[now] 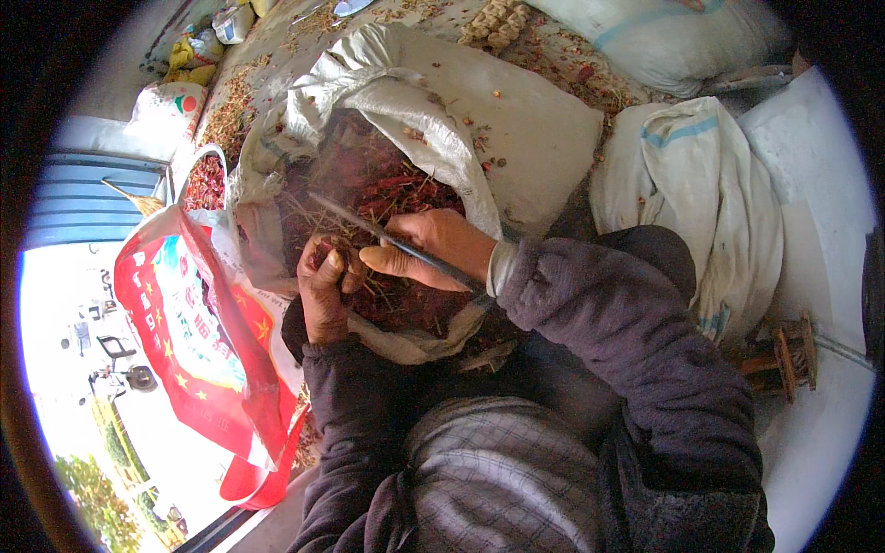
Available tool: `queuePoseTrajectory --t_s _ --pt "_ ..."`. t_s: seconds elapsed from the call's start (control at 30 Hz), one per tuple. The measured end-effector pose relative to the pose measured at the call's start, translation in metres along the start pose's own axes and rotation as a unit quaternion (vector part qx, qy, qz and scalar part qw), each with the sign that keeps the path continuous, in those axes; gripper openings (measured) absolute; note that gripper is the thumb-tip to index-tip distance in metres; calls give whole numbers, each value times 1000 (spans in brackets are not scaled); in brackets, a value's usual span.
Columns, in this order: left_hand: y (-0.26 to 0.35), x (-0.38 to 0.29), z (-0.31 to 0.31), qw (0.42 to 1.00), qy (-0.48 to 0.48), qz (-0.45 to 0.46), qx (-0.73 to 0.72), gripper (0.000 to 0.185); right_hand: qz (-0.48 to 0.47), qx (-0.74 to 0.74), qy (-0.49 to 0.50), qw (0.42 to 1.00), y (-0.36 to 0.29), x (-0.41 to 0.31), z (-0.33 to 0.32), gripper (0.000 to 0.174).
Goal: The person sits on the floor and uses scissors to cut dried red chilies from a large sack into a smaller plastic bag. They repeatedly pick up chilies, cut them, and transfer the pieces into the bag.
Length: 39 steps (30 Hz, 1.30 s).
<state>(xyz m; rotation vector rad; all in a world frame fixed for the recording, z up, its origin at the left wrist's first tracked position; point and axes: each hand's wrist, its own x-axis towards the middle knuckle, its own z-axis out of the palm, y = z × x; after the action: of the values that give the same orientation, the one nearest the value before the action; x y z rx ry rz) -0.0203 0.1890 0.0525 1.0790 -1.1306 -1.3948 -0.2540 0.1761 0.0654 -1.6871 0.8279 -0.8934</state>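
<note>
An open woven sack lies before me, its mouth folded back around dark red dried plant material with stems, which looks like dried chili peppers. My right hand grips a long, thin dark rod, whose far end points up and left over the sack's mouth. Whether it is a blade or a stick I cannot tell. Close beside it, my left hand is closed on a small clump of the dark red material. The fingers of both hands are near each other above the sack.
At left stands a red and white printed bag by a red plastic container. Behind it is a white bucket with red pieces. More white sacks stand at right, near a small wooden stool. Plant scraps litter the floor.
</note>
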Motion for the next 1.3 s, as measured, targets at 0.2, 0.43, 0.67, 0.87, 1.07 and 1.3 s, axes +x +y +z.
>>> queuePoseTrajectory --t_s 0.2,0.43,0.67,0.87,1.07,1.3 --pt "-2 3 0 998 30 17 -45 29 -45 -148 29 987 15 3 0 65" --pt "-10 1 -5 996 61 -7 -58 28 -32 -275 -30 960 9 -1 1 85" --pt "-10 -2 -1 992 2 4 -124 23 -58 -315 -62 945 5 -2 -6 84" --pt "-7 4 6 996 13 -29 -86 23 -35 -314 -63 947 5 -6 -4 77" --pt "-3 16 11 995 -7 -36 -92 20 -36 -336 -17 941 8 -10 -8 66" --pt "-5 36 24 990 -26 -4 -138 29 -31 -345 57 936 4 -7 -14 65"
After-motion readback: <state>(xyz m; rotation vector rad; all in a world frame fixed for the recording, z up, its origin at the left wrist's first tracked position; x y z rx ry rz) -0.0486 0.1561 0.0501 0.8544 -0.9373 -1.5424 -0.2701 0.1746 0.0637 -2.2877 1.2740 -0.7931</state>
